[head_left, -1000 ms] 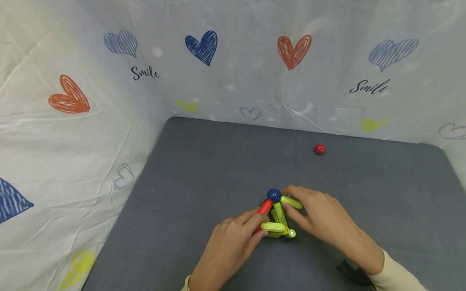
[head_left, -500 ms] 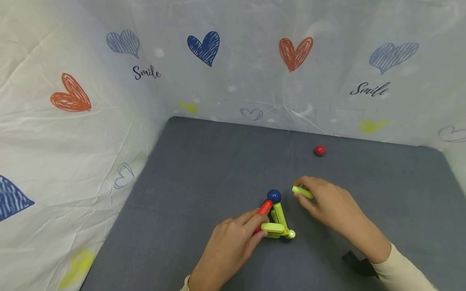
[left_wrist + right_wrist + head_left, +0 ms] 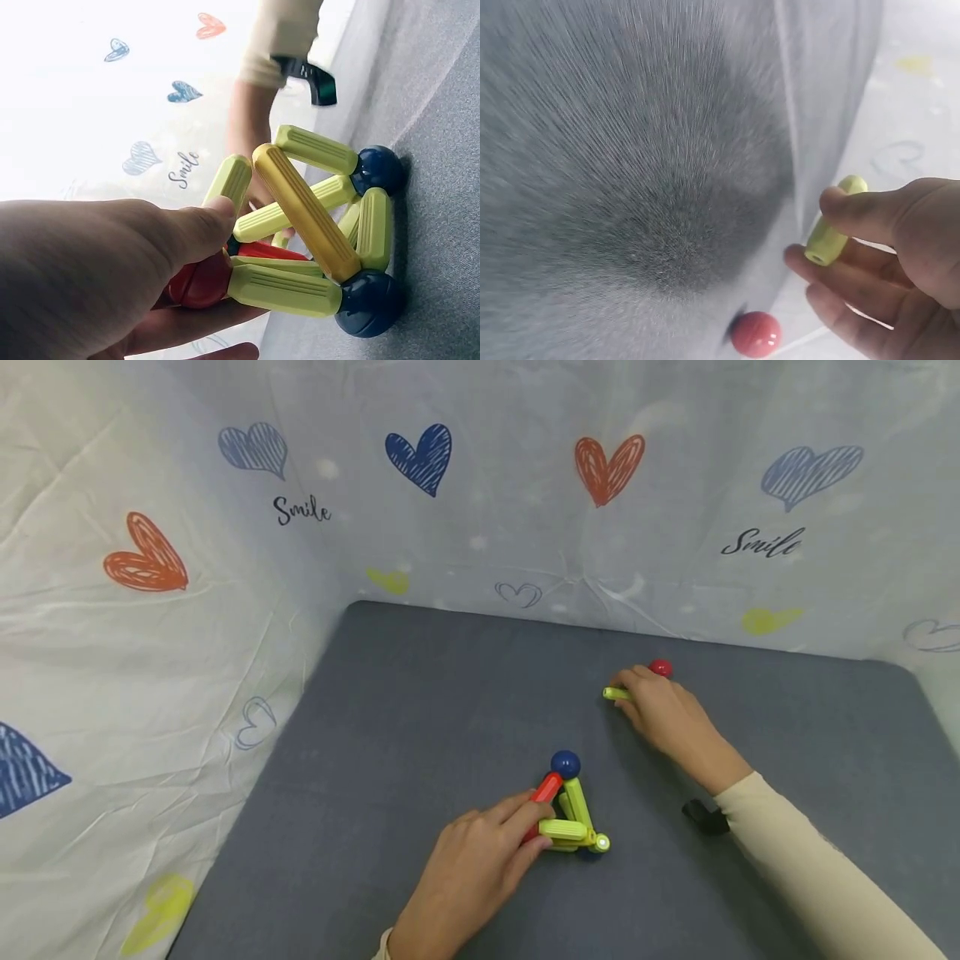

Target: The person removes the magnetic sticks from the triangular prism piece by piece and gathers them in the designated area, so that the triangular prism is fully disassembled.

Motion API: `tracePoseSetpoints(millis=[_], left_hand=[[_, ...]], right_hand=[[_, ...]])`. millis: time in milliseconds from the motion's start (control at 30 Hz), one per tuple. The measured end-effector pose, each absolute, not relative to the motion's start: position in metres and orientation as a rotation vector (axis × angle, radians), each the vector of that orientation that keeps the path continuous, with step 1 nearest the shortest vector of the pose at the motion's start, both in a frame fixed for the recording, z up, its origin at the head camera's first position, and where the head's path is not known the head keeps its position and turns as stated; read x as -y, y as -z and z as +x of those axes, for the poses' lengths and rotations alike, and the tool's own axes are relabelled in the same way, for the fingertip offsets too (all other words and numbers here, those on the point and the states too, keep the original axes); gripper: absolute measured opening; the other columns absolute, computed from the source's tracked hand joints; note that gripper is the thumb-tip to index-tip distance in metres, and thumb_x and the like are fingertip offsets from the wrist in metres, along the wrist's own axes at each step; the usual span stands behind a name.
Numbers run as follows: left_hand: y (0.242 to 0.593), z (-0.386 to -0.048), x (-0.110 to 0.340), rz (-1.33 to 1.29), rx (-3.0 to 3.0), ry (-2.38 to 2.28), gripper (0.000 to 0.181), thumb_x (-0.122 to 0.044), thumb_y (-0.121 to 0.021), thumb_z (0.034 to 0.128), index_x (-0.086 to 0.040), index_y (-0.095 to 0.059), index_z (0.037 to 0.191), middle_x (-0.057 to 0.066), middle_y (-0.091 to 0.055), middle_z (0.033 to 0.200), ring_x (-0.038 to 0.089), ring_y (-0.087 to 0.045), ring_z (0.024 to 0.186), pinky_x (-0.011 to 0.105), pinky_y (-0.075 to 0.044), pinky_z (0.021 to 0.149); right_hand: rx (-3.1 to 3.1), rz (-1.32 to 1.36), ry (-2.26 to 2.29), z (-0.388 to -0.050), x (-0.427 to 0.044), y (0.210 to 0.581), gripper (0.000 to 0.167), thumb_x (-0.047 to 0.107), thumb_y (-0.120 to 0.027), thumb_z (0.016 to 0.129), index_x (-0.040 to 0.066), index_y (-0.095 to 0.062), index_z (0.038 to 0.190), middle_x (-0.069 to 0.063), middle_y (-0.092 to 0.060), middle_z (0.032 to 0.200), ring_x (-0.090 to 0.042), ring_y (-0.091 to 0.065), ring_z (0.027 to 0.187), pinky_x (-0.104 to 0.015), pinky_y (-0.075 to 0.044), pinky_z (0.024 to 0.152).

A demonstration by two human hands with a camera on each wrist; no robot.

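Observation:
A small frame of rods and balls stands on the grey table, with green rods (image 3: 285, 289), a yellow rod (image 3: 307, 214), a red rod (image 3: 547, 787) and blue balls (image 3: 566, 764). My left hand (image 3: 480, 860) grips the frame at its red ball (image 3: 206, 281), thumb and fingers on either side. Farther back, my right hand (image 3: 671, 710) pinches a loose green rod (image 3: 831, 236) between thumb and fingers, off the table. Just beyond that hand lies a loose red ball (image 3: 661, 667), partly hidden by it in the head view and fully visible in the right wrist view.
The grey table (image 3: 420, 693) meets a white cloth wall (image 3: 517, 468) printed with hearts at the back, and another such wall on the left. A black strap (image 3: 705, 817) is on the right wrist.
My right hand has drawn the green rod off the blue top ball and carried it back toward the red ball. The left hand stays on the frame.

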State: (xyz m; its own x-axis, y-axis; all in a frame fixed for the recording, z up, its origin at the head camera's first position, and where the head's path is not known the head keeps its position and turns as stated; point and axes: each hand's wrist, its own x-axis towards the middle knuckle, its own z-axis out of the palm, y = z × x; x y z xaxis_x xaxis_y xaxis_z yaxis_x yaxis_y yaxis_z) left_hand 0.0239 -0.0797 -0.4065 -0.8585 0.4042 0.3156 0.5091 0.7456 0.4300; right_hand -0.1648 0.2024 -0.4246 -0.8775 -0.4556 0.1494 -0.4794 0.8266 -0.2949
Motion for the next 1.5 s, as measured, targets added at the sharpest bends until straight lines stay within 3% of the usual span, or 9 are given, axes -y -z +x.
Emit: tracePoseSetpoints(millis=[400,933,1233,1500], left_hand=[[0.407,0.024,0.079,-0.723,2.768,0.776,0.031,-0.033,-0.082,0.0953,-0.028,-0.069,0.123,-0.007,-0.071,0.13,0.011,-0.07,0.081,0.032,-0.058,0.072],[0.405,0.024,0.08,-0.72,2.793,0.802,0.03,-0.034,-0.08,0.0968,-0.028,-0.069,0.124,-0.006,-0.071,0.131,0.008,-0.065,0.076,0.03,-0.057,0.071],[0.406,0.024,0.08,-0.73,2.787,0.797,0.03,-0.034,-0.079,0.0973,-0.028,-0.068,0.125,-0.007,-0.071,0.131,0.007,-0.063,0.075,0.029,-0.056,0.07],[0.407,0.024,0.08,-0.727,2.776,0.764,0.032,-0.034,-0.081,0.0955,-0.027,-0.069,0.125,-0.006,-0.071,0.132,0.01,-0.066,0.075,0.031,-0.057,0.07]], right_hand=[[2.958,0.694,-0.367,-0.214,-0.187,0.444,0.023,0.004,-0.075,0.098,-0.001,-0.075,0.12,-0.02,-0.07,0.107,-0.042,-0.071,0.09,-0.056,-0.057,0.075],[2.96,0.651,-0.35,-0.235,-0.183,0.446,0.023,0.005,-0.075,0.098,0.0,-0.077,0.12,-0.022,-0.07,0.108,-0.046,-0.069,0.09,-0.06,-0.054,0.078],[2.835,0.687,-0.367,-0.222,-0.179,0.435,0.031,0.01,-0.08,0.095,-0.001,-0.074,0.124,-0.022,-0.07,0.116,-0.046,-0.067,0.101,-0.062,-0.051,0.088],[2.758,0.791,-0.486,-0.164,-0.16,0.388,0.03,0.022,-0.078,0.099,0.005,-0.075,0.123,-0.013,-0.072,0.123,-0.034,-0.071,0.099,-0.053,-0.057,0.084]])
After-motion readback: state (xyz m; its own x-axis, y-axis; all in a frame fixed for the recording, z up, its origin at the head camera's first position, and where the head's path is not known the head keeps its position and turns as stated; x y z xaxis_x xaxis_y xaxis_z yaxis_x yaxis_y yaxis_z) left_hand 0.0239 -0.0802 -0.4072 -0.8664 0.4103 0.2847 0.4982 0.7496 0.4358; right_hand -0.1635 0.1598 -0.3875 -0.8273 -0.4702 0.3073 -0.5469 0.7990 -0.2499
